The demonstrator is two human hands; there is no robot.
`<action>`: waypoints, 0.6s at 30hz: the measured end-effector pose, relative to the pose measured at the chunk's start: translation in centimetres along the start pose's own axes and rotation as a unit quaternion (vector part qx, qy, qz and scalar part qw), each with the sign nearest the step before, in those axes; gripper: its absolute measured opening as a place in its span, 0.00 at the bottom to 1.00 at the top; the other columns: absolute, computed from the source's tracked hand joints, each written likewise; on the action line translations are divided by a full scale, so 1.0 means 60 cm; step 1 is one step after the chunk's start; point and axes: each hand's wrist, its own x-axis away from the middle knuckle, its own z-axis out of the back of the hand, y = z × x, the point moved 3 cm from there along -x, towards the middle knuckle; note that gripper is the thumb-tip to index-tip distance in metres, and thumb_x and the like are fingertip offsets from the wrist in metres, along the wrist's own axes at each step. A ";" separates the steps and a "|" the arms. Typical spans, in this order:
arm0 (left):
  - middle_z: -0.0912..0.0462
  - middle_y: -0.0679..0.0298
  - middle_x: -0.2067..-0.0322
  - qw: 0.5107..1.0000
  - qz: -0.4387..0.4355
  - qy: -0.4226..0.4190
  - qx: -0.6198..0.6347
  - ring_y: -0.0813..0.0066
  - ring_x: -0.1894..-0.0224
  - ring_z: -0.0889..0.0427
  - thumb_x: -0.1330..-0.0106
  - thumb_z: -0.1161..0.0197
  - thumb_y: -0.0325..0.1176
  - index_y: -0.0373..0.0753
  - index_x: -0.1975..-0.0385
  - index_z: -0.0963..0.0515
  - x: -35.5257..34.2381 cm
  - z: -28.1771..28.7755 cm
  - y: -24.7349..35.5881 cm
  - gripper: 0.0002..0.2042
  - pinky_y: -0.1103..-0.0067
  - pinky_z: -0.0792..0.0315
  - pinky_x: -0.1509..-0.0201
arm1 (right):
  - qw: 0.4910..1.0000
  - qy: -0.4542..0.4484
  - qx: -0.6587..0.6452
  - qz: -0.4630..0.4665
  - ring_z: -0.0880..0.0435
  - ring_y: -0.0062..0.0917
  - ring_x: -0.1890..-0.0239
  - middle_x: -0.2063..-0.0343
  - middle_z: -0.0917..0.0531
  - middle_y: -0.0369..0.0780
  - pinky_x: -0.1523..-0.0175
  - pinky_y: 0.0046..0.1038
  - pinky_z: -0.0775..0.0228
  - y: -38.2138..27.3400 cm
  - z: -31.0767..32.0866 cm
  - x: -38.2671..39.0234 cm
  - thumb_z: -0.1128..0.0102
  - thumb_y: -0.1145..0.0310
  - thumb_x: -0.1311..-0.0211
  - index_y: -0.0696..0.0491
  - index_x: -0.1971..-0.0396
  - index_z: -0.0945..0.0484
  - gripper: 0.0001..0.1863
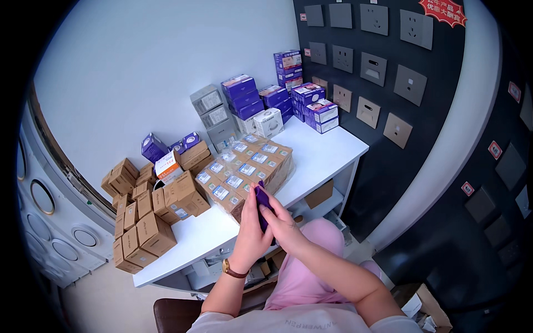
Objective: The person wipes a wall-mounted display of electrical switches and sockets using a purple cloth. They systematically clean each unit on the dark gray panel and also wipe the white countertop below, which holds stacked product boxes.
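A flat, dark purple object (263,201) is pressed between my two hands above the front edge of the white table; its kind I cannot make out. My left hand (251,236) is closed along its left side, with a watch (232,268) on that wrist. From the other side my right hand (283,228) grips it, the thumb across its face. Just beyond my fingertips lies a plastic-wrapped pack of brown cartons (250,166) with blue and white labels.
Small brown boxes (149,236) cover the left of the white table (347,146). Purple boxes (322,114) and grey boxes (208,102) are stacked along the back. Socket plates (375,19) hang on the dark wall to the right. An open carton (436,311) stands at lower right.
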 end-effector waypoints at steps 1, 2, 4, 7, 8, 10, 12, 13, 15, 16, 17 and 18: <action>0.48 0.44 0.29 1.000 -0.013 -0.013 -0.011 0.47 0.27 0.48 0.40 0.38 0.24 0.31 0.28 0.56 -0.004 0.007 0.007 0.42 0.64 0.50 0.26 | 1.000 0.027 0.011 -0.007 0.37 0.24 0.33 0.34 0.34 0.39 0.31 0.25 0.46 -0.003 0.012 -0.007 0.58 0.71 0.25 0.55 0.31 0.41 0.24; 0.49 0.44 0.29 0.999 -0.026 -0.026 -0.021 0.47 0.27 0.49 0.40 0.36 0.25 0.32 0.28 0.55 -0.005 0.011 0.009 0.42 0.63 0.50 0.26 | 0.997 0.052 0.033 0.035 0.36 0.25 0.33 0.34 0.34 0.40 0.31 0.26 0.45 -0.014 0.025 -0.018 0.57 0.72 0.26 0.55 0.31 0.40 0.25; 0.48 0.45 0.29 0.999 -0.007 0.000 -0.054 0.47 0.27 0.49 0.40 0.34 0.30 0.32 0.29 0.52 -0.002 0.026 -0.015 0.42 0.62 0.50 0.26 | 0.978 0.105 0.112 0.142 0.34 0.27 0.35 0.36 0.32 0.43 0.32 0.27 0.45 -0.037 0.057 -0.059 0.56 0.72 0.27 0.55 0.31 0.41 0.25; 0.47 0.44 0.30 0.983 0.038 0.064 -0.165 0.46 0.27 0.49 0.39 0.34 0.29 0.30 0.31 0.49 0.005 0.044 -0.062 0.39 0.61 0.48 0.26 | 0.890 0.202 0.299 0.278 0.28 0.36 0.42 0.42 0.28 0.47 0.36 0.33 0.39 -0.081 0.078 -0.106 0.57 0.74 0.28 0.56 0.31 0.42 0.26; 0.46 0.44 0.30 0.977 0.048 0.074 -0.192 0.45 0.27 0.49 0.39 0.35 0.28 0.29 0.31 0.48 0.009 0.046 -0.071 0.38 0.61 0.48 0.27 | 0.866 0.216 0.335 0.302 0.27 0.39 0.45 0.45 0.27 0.49 0.38 0.34 0.38 -0.077 0.090 -0.126 0.57 0.75 0.29 0.56 0.31 0.43 0.27; 0.45 0.43 0.31 0.971 0.056 0.081 -0.217 0.44 0.27 0.49 0.39 0.35 0.28 0.29 0.32 0.47 0.014 0.044 -0.082 0.36 0.60 0.47 0.27 | 0.840 0.180 0.419 0.293 0.31 0.43 0.42 0.47 0.28 0.50 0.37 0.42 0.41 -0.032 0.111 -0.166 0.53 0.76 0.33 0.56 0.33 0.38 0.27; 0.45 0.43 0.31 0.972 0.052 0.077 -0.216 0.43 0.28 0.49 0.39 0.36 0.27 0.28 0.33 0.45 0.019 0.040 -0.085 0.35 0.60 0.47 0.27 | 0.733 0.145 0.569 0.343 0.35 0.42 0.37 0.47 0.28 0.47 0.32 0.50 0.50 0.015 0.082 -0.154 0.51 0.75 0.35 0.55 0.36 0.34 0.26; 0.44 0.44 0.31 0.972 0.052 0.079 -0.215 0.43 0.28 0.49 0.40 0.36 0.26 0.28 0.33 0.46 0.019 0.041 -0.088 0.36 0.60 0.47 0.27 | 0.738 0.126 0.578 0.326 0.36 0.41 0.36 0.46 0.28 0.46 0.31 0.53 0.54 0.026 0.060 -0.139 0.50 0.74 0.36 0.55 0.37 0.33 0.25; 0.44 0.45 0.31 0.972 0.060 0.082 -0.211 0.44 0.27 0.49 0.40 0.37 0.24 0.29 0.33 0.46 0.027 0.039 -0.094 0.36 0.61 0.47 0.27 | 0.743 0.070 0.591 0.308 0.37 0.40 0.35 0.45 0.28 0.44 0.29 0.55 0.59 0.036 0.016 -0.102 0.49 0.72 0.36 0.54 0.38 0.31 0.25; 0.44 0.45 0.31 0.974 0.062 0.087 -0.202 0.44 0.27 0.49 0.41 0.37 0.23 0.29 0.33 0.46 0.026 0.034 -0.096 0.36 0.61 0.47 0.27 | 0.741 0.037 0.595 0.309 0.37 0.39 0.35 0.45 0.28 0.43 0.28 0.54 0.60 0.039 0.002 -0.087 0.49 0.71 0.36 0.53 0.38 0.31 0.25; 0.44 0.45 0.32 0.975 0.063 0.091 -0.192 0.44 0.27 0.49 0.41 0.37 0.23 0.29 0.33 0.46 0.024 0.030 -0.097 0.36 0.61 0.47 0.27 | 0.742 0.001 0.589 0.319 0.37 0.38 0.35 0.44 0.29 0.42 0.28 0.55 0.58 0.040 -0.007 -0.072 0.48 0.72 0.37 0.50 0.38 0.31 0.25; 0.44 0.45 0.32 0.976 0.063 0.096 -0.186 0.43 0.28 0.49 0.41 0.37 0.22 0.28 0.33 0.46 0.023 0.031 -0.097 0.36 0.61 0.47 0.27 | 0.739 -0.056 0.589 0.323 0.37 0.37 0.34 0.42 0.29 0.42 0.28 0.53 0.59 0.035 -0.014 -0.062 0.49 0.70 0.37 0.49 0.36 0.32 0.26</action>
